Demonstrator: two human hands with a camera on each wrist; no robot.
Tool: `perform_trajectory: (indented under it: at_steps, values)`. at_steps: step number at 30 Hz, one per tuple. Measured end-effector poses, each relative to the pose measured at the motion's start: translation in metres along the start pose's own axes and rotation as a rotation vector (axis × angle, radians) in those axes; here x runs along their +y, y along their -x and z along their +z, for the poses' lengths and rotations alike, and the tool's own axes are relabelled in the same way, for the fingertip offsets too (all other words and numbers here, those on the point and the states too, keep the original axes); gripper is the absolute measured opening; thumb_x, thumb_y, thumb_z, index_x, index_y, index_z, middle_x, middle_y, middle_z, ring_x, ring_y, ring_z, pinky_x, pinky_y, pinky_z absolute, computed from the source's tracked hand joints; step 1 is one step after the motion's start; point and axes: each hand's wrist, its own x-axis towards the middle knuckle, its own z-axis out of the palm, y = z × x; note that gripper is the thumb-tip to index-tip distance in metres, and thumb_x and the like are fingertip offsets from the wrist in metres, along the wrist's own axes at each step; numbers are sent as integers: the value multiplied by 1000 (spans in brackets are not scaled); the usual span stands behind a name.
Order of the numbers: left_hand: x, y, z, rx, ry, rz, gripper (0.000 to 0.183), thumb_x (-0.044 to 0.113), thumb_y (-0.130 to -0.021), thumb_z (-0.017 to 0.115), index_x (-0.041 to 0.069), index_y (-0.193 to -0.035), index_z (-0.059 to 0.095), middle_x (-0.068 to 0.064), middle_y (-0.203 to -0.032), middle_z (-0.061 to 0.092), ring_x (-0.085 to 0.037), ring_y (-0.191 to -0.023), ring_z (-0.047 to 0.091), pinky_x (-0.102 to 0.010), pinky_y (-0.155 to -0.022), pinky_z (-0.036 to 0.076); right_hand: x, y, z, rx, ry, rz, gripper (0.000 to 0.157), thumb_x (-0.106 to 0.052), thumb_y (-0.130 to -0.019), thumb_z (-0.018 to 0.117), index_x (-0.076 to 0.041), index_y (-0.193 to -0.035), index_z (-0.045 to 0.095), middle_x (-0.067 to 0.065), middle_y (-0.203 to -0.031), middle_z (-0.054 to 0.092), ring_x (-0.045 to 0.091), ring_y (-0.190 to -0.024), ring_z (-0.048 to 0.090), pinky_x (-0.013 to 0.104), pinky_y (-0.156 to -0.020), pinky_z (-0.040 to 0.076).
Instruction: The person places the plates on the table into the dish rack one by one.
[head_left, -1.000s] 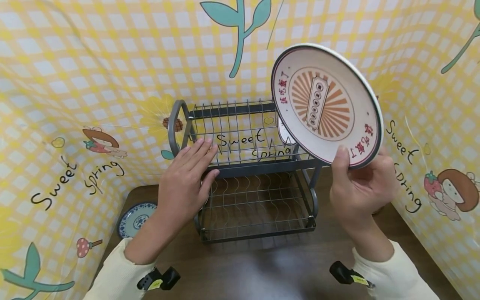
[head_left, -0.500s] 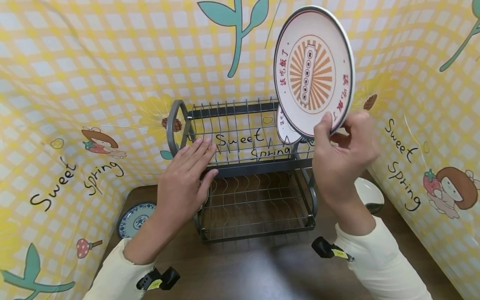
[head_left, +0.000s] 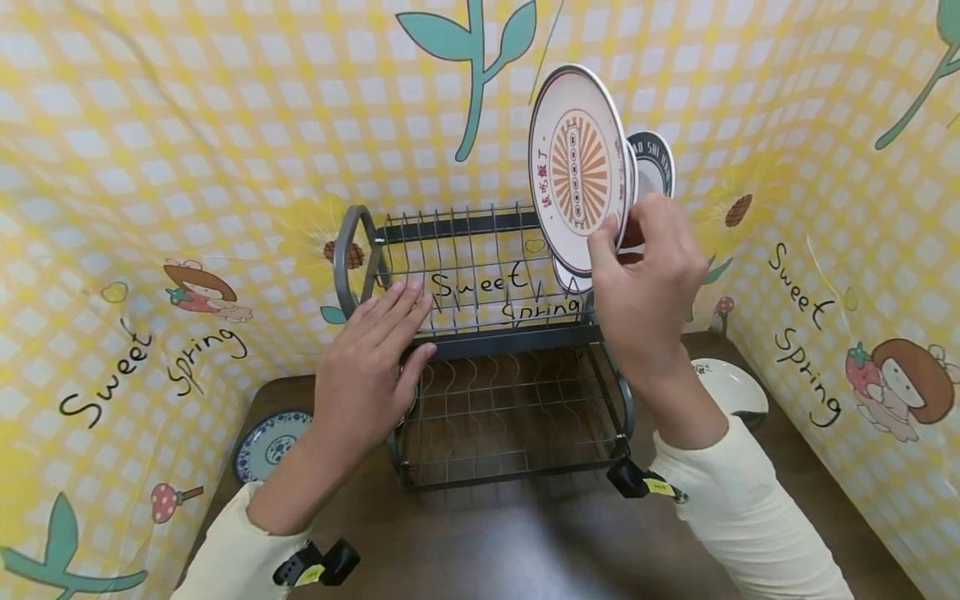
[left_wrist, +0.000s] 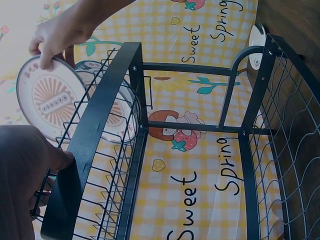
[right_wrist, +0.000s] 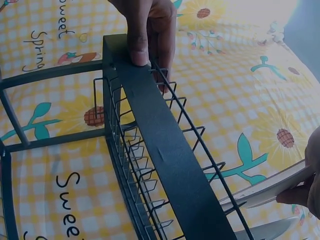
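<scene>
My right hand (head_left: pixel 648 283) pinches the rim of a white plate (head_left: pixel 573 158) with a dark edge and an orange sunburst, thumb on its printed face. The plate stands nearly upright at the right end of the upper tier of a grey two-tier dish rack (head_left: pixel 517 336). Just behind it are another white plate (head_left: pixel 570 273), partly hidden, and a plate with a dark lettered rim (head_left: pixel 658 158). My left hand (head_left: pixel 371 358) holds the rack's front bar near the left end; in the right wrist view its thumb (right_wrist: pixel 139 56) presses the bar's outer face, fingers behind.
A blue-and-white patterned plate (head_left: pixel 273 442) lies on the brown table (head_left: pixel 480 550) left of the rack. To the right sits a white dish (head_left: pixel 727 387), partly covered by my right forearm. A yellow checked cloth (head_left: pixel 247 167) surrounds the back and sides.
My right hand has brought the plate leftward over the rack, raising it and then lowering it while turning it more edge-on. The left hand keeps its place on the rack.
</scene>
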Motion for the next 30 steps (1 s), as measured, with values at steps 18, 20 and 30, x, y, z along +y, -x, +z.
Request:
perform_trajectory:
  at_steps: [18,20,30]
  values:
    - [0,1,0,-2,6,-5,55,23,-89,68,9,-139,51,-5,-145,47,-24,-136,45,-41,-116,33,2,-5,13,-222,153,57,6,-1,-84,55,-1,-78,55,10,-67,52,20,-62,49,25,-52,31]
    - [1,1,0,-3,6,-6,54,23,-89,68,8,-139,52,-5,-145,47,-23,-136,44,-40,-117,32,3,-5,14,-243,168,67,6,-1,-84,56,-1,-78,54,10,-67,51,21,-61,48,26,-52,31]
    - [1,1,0,-2,6,-8,54,23,-89,68,8,-139,52,-6,-145,48,-25,-135,45,-41,-116,32,6,-2,21,-286,237,37,10,-2,-85,56,-1,-76,51,8,-65,46,22,-57,44,31,-49,30]
